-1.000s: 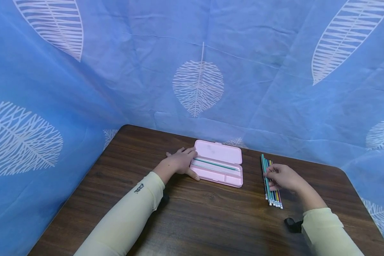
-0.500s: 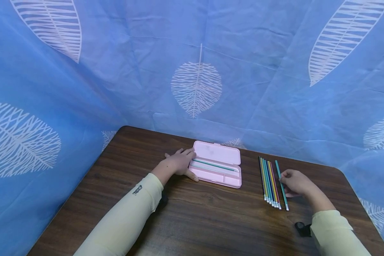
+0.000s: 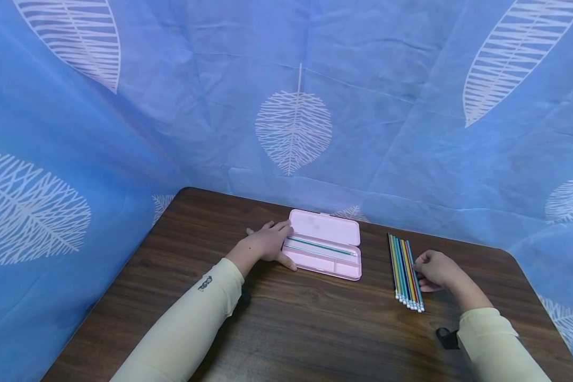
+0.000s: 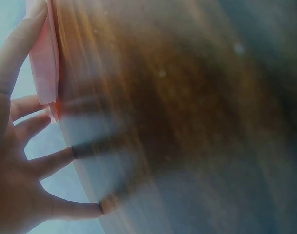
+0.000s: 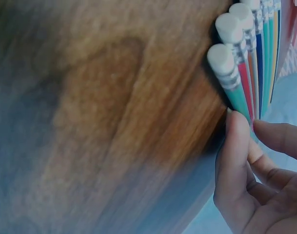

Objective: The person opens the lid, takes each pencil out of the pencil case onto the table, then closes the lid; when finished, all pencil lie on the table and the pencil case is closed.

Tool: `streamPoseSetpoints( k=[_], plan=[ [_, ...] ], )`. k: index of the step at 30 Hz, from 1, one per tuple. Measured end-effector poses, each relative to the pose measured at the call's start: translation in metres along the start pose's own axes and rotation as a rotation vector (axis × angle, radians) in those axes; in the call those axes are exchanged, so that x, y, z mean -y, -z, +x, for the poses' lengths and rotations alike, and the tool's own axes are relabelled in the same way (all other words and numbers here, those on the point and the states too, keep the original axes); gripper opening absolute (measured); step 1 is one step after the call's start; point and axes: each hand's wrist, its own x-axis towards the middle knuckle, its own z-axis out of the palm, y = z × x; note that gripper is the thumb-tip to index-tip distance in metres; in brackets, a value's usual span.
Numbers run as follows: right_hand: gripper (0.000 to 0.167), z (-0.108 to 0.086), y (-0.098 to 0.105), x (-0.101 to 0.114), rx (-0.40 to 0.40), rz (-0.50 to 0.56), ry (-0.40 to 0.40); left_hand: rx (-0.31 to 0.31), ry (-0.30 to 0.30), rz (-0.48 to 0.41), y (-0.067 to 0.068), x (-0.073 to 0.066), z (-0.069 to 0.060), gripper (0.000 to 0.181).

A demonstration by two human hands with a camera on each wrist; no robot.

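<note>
A pink pencil case lies with its lid raised toward the back, and a green pencil rests in its long compartment. Against the case's left end is my left hand, fingers spread and thumb along the front corner. In the left wrist view, some fingertips touch the table. Farther right, several coloured pencils lie side by side, white erasers toward me. My right hand pinches a green pencil at the row's right edge between thumb and index finger; the far part of this pencil is hidden in the right wrist view.
The dark wooden table carries the case and pencils. Behind it hangs a blue cloth with white leaf prints, close to the table's back edge. A short gap separates the case from the pencil row.
My right hand first drew a green pencil rightward out of the bunch, then brought it back left against the row's right edge. My left hand stays at the case.
</note>
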Motion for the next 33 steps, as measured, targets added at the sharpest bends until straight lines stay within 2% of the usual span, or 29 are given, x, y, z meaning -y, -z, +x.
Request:
streamPoseSetpoints(
  k=[10, 12, 16, 20, 26, 29, 33],
  plan=[
    [0.030, -0.005, -0.002, 0.004, -0.032, -0.032, -0.006, 0.002, 0.002, 0.004, 0.002, -0.001, 0.000, 0.112],
    [0.033, -0.006, -0.002, 0.006, -0.043, -0.070, 0.003, 0.005, 0.005, 0.005, 0.001, -0.001, 0.000, 0.112],
    [0.035, -0.011, -0.002, 0.014, -0.107, -0.222, 0.049, 0.009, 0.003, 0.001, 0.002, -0.001, -0.001, 0.113],
    [0.037, -0.017, -0.003, 0.029, -0.152, -0.313, 0.116, 0.009, -0.001, 0.000, 0.002, -0.001, -0.002, 0.113],
    [0.034, -0.021, -0.020, 0.062, -0.137, -0.269, 0.192, 0.009, -0.001, 0.004, 0.004, -0.001, -0.002, 0.112],
    [0.038, -0.021, -0.034, 0.079, -0.124, -0.267, 0.229, 0.010, -0.002, 0.005, 0.004, -0.001, -0.002, 0.112],
    [0.037, -0.023, -0.050, 0.101, -0.078, -0.271, 0.311, 0.009, 0.000, -0.003, 0.003, -0.001, -0.002, 0.113]
  ],
)
